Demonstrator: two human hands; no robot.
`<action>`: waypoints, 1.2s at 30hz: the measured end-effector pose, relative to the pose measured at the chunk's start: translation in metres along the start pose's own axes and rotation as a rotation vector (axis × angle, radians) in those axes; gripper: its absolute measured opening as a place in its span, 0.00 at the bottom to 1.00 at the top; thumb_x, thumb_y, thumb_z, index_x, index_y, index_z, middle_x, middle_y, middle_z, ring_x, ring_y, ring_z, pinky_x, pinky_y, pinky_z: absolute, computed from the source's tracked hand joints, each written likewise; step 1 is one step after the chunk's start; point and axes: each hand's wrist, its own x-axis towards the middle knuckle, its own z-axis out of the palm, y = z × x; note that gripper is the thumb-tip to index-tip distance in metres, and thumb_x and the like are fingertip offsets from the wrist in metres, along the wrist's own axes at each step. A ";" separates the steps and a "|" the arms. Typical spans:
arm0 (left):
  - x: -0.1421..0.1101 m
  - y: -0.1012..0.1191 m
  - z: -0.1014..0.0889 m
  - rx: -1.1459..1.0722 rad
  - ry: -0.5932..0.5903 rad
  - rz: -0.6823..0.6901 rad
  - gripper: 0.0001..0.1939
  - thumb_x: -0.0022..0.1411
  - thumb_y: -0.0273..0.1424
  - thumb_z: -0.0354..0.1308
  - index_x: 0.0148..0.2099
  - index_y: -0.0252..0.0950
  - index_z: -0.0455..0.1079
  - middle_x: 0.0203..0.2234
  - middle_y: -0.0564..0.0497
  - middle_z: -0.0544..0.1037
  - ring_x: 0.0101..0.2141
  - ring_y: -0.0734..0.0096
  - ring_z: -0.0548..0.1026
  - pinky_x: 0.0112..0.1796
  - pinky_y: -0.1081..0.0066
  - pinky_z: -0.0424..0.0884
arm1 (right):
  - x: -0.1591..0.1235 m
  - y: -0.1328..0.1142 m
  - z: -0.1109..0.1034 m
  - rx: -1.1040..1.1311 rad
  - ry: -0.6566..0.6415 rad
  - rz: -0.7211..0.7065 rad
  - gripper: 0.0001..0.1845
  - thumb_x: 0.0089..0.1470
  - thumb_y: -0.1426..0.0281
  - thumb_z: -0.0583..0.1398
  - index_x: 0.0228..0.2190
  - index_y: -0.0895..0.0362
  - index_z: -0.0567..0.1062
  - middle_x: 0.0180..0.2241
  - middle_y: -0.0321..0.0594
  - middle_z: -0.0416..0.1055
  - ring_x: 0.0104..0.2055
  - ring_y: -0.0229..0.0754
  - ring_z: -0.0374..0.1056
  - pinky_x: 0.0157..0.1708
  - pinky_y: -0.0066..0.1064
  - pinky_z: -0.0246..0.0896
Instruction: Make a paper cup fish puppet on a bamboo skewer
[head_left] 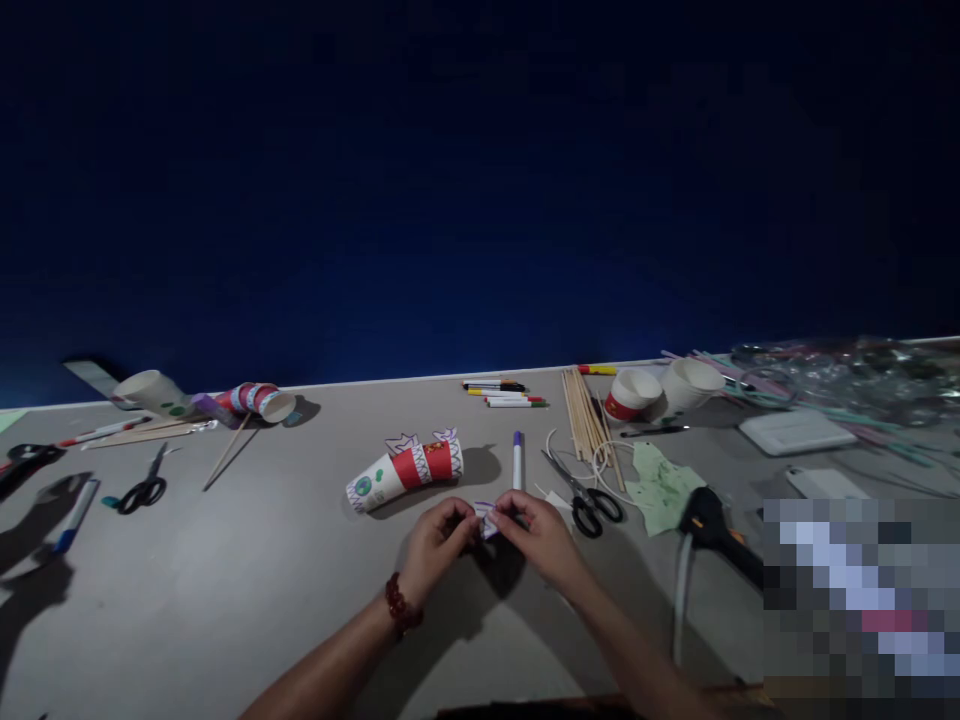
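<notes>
Between my fingertips is a small white paper piece with purple lines drawn on it. My left hand, a dark red bead bracelet at its wrist, pinches one side of it. The other side is pinched by my right hand. Just beyond lies a chain of paper cups in red and white, with drawn zigzags, green spots and spiky purple-edged paper on top. A purple-capped marker rests past my right hand. Close to that hand's right are black-handled scissors.
Wooden sticks, paper cups, a green paper scrap and a black glue gun lie to the right. Several markers sit at the back. Leftward are another cup figure, scissors and a blue marker.
</notes>
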 end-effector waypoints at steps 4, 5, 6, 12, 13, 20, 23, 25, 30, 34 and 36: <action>-0.001 -0.002 -0.001 0.069 -0.006 0.024 0.17 0.63 0.45 0.58 0.33 0.35 0.69 0.22 0.53 0.72 0.24 0.72 0.69 0.27 0.74 0.64 | -0.001 0.001 0.000 -0.035 0.010 -0.007 0.11 0.56 0.61 0.59 0.27 0.54 0.73 0.27 0.36 0.74 0.33 0.43 0.70 0.36 0.31 0.63; -0.001 -0.003 -0.001 0.095 -0.006 0.034 0.16 0.63 0.44 0.58 0.34 0.35 0.69 0.23 0.53 0.73 0.25 0.72 0.69 0.28 0.74 0.64 | -0.001 0.001 0.001 -0.049 0.015 -0.009 0.11 0.56 0.61 0.59 0.27 0.54 0.73 0.28 0.36 0.74 0.33 0.43 0.70 0.36 0.31 0.63; -0.001 -0.003 -0.002 0.121 -0.002 0.045 0.16 0.64 0.44 0.57 0.34 0.35 0.70 0.23 0.53 0.73 0.25 0.72 0.69 0.28 0.74 0.64 | -0.002 0.001 0.001 -0.064 0.021 -0.009 0.11 0.56 0.61 0.59 0.28 0.54 0.73 0.28 0.36 0.74 0.33 0.43 0.70 0.36 0.32 0.63; -0.002 -0.002 -0.003 0.185 0.008 0.061 0.16 0.64 0.44 0.57 0.32 0.36 0.69 0.22 0.53 0.73 0.25 0.71 0.68 0.28 0.74 0.63 | -0.003 0.002 0.005 -0.073 0.013 0.004 0.11 0.56 0.60 0.58 0.27 0.54 0.73 0.28 0.36 0.74 0.33 0.44 0.70 0.36 0.32 0.63; -0.002 -0.002 -0.002 0.170 -0.001 0.052 0.17 0.64 0.45 0.57 0.32 0.36 0.69 0.21 0.53 0.72 0.25 0.71 0.68 0.28 0.74 0.63 | -0.003 0.002 0.005 -0.071 0.010 0.006 0.11 0.56 0.61 0.58 0.27 0.54 0.73 0.28 0.36 0.74 0.33 0.44 0.70 0.36 0.32 0.63; -0.002 -0.003 -0.001 0.000 -0.054 -0.015 0.20 0.62 0.48 0.58 0.31 0.36 0.66 0.20 0.55 0.71 0.22 0.74 0.66 0.25 0.75 0.61 | 0.000 0.005 0.003 0.004 -0.025 0.029 0.13 0.54 0.59 0.59 0.25 0.55 0.72 0.25 0.35 0.72 0.31 0.42 0.68 0.34 0.30 0.61; -0.002 -0.003 -0.001 -0.005 -0.059 -0.004 0.19 0.62 0.48 0.59 0.33 0.35 0.68 0.21 0.53 0.73 0.23 0.73 0.68 0.26 0.75 0.63 | 0.001 0.004 0.003 0.035 -0.009 0.036 0.13 0.54 0.59 0.60 0.25 0.55 0.72 0.25 0.35 0.72 0.31 0.42 0.68 0.34 0.31 0.62; -0.003 -0.003 0.000 0.005 -0.071 -0.005 0.18 0.62 0.47 0.60 0.33 0.35 0.69 0.22 0.53 0.74 0.24 0.73 0.69 0.27 0.74 0.64 | 0.001 0.004 0.003 0.032 0.002 0.041 0.13 0.54 0.58 0.60 0.26 0.55 0.72 0.26 0.35 0.72 0.31 0.42 0.69 0.35 0.31 0.61; -0.005 -0.002 0.001 0.019 -0.099 -0.023 0.19 0.63 0.47 0.58 0.31 0.36 0.68 0.20 0.53 0.74 0.22 0.73 0.69 0.26 0.74 0.63 | 0.000 0.004 0.002 0.017 -0.012 0.055 0.13 0.54 0.59 0.60 0.25 0.55 0.72 0.25 0.35 0.72 0.31 0.42 0.68 0.34 0.31 0.61; -0.005 -0.002 0.001 0.001 -0.115 -0.027 0.20 0.63 0.47 0.58 0.31 0.35 0.68 0.20 0.52 0.73 0.22 0.73 0.69 0.26 0.74 0.63 | 0.000 0.008 0.001 0.019 -0.026 0.060 0.13 0.54 0.59 0.60 0.25 0.55 0.72 0.25 0.35 0.71 0.31 0.42 0.67 0.33 0.30 0.60; -0.004 -0.002 0.001 -0.040 -0.097 -0.034 0.20 0.62 0.48 0.59 0.33 0.35 0.69 0.22 0.53 0.73 0.24 0.72 0.69 0.27 0.74 0.64 | -0.001 0.008 0.002 0.016 -0.028 0.046 0.13 0.54 0.60 0.60 0.25 0.56 0.72 0.25 0.35 0.72 0.31 0.42 0.68 0.34 0.30 0.60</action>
